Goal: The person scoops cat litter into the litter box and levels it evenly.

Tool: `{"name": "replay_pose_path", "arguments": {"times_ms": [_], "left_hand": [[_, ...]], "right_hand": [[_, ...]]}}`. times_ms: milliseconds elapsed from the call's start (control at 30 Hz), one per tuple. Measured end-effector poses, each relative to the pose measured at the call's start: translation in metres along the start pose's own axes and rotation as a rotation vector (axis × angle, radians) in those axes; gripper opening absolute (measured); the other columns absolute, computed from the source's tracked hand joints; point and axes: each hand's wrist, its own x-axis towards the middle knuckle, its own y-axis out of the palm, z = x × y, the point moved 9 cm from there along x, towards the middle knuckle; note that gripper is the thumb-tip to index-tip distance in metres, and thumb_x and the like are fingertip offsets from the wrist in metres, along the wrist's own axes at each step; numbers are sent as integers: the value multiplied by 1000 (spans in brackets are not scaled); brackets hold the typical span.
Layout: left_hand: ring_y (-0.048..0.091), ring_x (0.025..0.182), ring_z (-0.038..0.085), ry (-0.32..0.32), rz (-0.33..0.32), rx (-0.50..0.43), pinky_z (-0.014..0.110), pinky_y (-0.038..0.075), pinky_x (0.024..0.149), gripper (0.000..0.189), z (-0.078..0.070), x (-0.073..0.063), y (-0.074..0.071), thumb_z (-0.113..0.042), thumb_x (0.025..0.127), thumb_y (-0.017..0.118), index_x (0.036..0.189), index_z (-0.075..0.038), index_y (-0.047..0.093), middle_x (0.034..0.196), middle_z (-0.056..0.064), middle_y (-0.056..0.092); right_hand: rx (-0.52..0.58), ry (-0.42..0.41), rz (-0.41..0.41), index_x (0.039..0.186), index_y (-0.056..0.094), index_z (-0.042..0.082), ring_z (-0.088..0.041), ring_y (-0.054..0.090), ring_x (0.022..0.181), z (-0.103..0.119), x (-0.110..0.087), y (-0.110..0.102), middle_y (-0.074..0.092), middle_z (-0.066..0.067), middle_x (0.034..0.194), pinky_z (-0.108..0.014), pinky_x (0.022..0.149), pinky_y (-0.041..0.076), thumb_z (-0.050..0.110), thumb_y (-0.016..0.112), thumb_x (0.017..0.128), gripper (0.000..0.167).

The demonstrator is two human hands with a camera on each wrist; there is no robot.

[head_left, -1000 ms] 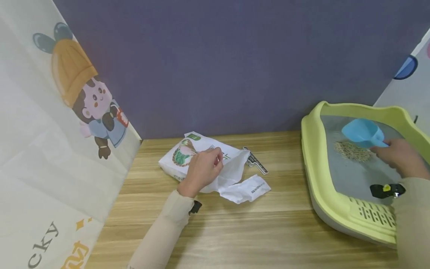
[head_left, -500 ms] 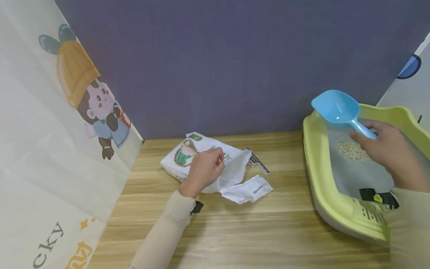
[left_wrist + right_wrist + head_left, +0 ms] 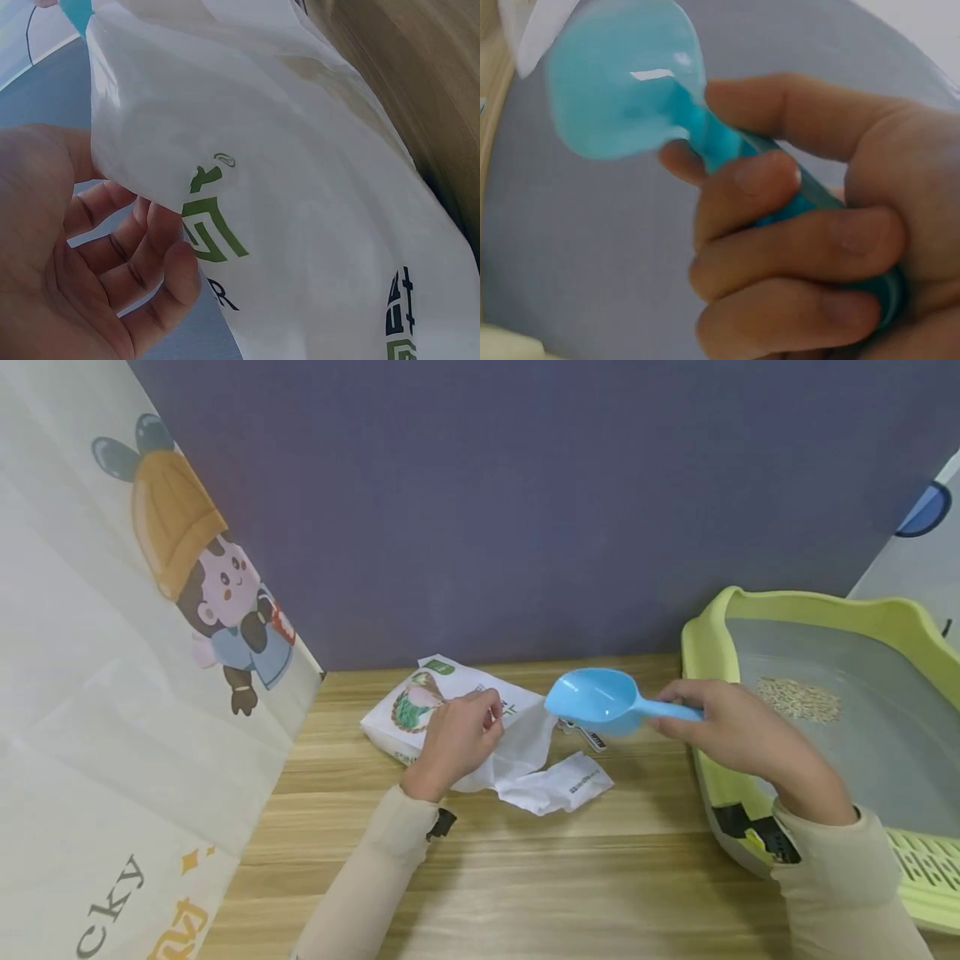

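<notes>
A white printed bag (image 3: 468,681) of what may be litter lies on its side on the wooden table, its torn mouth facing right. My left hand (image 3: 461,739) pinches the upper edge of that mouth between thumb and fingers, as the bag's film (image 3: 300,165) shows in the left wrist view. My right hand (image 3: 738,727) grips the handle of a light blue scoop (image 3: 596,697), fingers curled round it in the right wrist view. The scoop's bowl looks empty and hangs just right of the bag's mouth, over the table.
At the right stands a yellow-green litter box (image 3: 708,643) with a grey floor and a small heap of tan pellets (image 3: 798,697). A flat black-and-white piece (image 3: 588,739) lies behind the scoop. A torn white flap (image 3: 558,783) rests on the table. A dark wall rises behind.
My right hand has carried the scoop up out of the litter box and leftward to the bag's mouth. The left hand has stayed at the bag.
</notes>
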Motion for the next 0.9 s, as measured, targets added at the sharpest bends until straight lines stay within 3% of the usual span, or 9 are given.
{"name": "replay_pose_path", "arguments": {"times_ms": [233,567,700,800,900], "left_hand": [[57,60,10,6,-2,-4,28,44,54,6,-1,1,1,-14,87,68,85,-17,63,75,-6,65],[59,61,11,19,-14,-8,28,45,55,8,-3,0,1,-13,86,69,84,-17,62,75,-5,66],[59,61,11,16,-11,-17,28,45,54,8,-2,0,1,-12,87,68,84,-17,62,76,-5,66],[59,61,10,9,-6,-21,28,44,54,8,-2,0,2,-12,88,68,84,-17,62,76,-5,66],[59,61,10,7,-6,-20,27,44,54,9,-2,0,1,-12,88,68,84,-17,62,76,-5,66]], "right_hand": [[-7,-94,69,106,76,10,-12,52,70,25,8,30,69,5,85,-28,63,43,22,74,92,18],[-14,-111,118,101,79,12,-11,47,65,37,28,63,64,6,76,-28,61,39,22,71,93,15],[-32,-135,150,106,79,10,-11,44,62,46,34,75,62,5,74,-27,59,37,23,71,93,20],[-30,-131,171,114,77,7,-12,44,63,48,38,82,65,3,79,-28,60,37,23,70,95,26],[-30,-109,166,112,75,8,-14,48,67,46,40,87,67,1,83,-29,63,40,24,70,95,24]]}}
